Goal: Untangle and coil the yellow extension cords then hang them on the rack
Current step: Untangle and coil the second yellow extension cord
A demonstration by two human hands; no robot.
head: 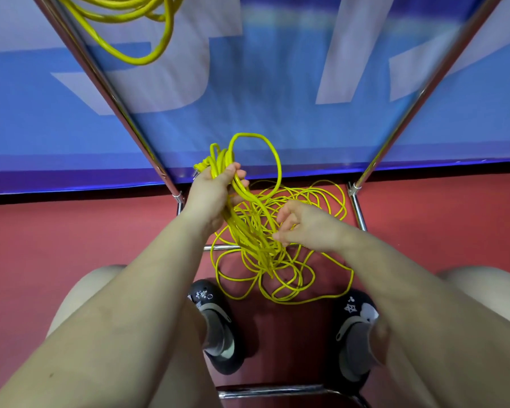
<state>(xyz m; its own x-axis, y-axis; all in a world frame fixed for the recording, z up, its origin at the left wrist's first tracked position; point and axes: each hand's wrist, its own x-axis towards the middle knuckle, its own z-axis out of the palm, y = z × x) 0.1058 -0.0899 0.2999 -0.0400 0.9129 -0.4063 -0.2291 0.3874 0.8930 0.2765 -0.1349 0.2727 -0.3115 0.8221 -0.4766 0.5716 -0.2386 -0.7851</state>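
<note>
A tangled yellow extension cord (312, 201) lies in loose loops on the red floor between the rack's legs. My left hand (211, 187) grips a bundle of gathered loops, which stick up above my fist and hang down below it. My right hand (304, 222) is lower and to the right, its fingers curled round strands of the hanging bundle. Another yellow cord coil (147, 22) hangs at the top left on the metal rack (106, 83).
The rack's chrome legs spread left and right (418, 101), with base bars on the floor (277, 390). A blue and white banner (277, 69) stands behind it. My two dark shoes (218, 325) stand close to the cord pile.
</note>
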